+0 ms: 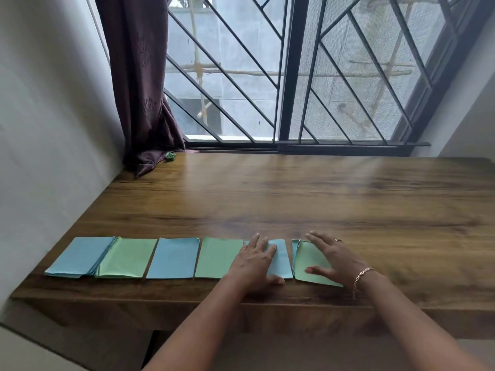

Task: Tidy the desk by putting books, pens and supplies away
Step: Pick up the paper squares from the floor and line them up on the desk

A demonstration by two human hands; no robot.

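Observation:
Several stacks of coloured paper lie in a row along the near edge of the wooden desk point(294, 199): blue stack point(80, 257), green stack point(126, 258), blue stack point(174, 258), green stack point(217, 257), blue stack point(281, 259), green stack point(308, 261). My left hand point(254, 259) lies flat with fingers spread over the seam between the fourth and fifth stacks. My right hand point(332, 258) rests flat on the rightmost green stack, which sits slightly askew. Neither hand grips anything.
A dark purple curtain point(142, 84) hangs at the back left and drapes onto the desk, with a small green object point(170, 156) beside it. A barred window point(294, 70) runs along the back. A white wall point(48, 129) borders the left side.

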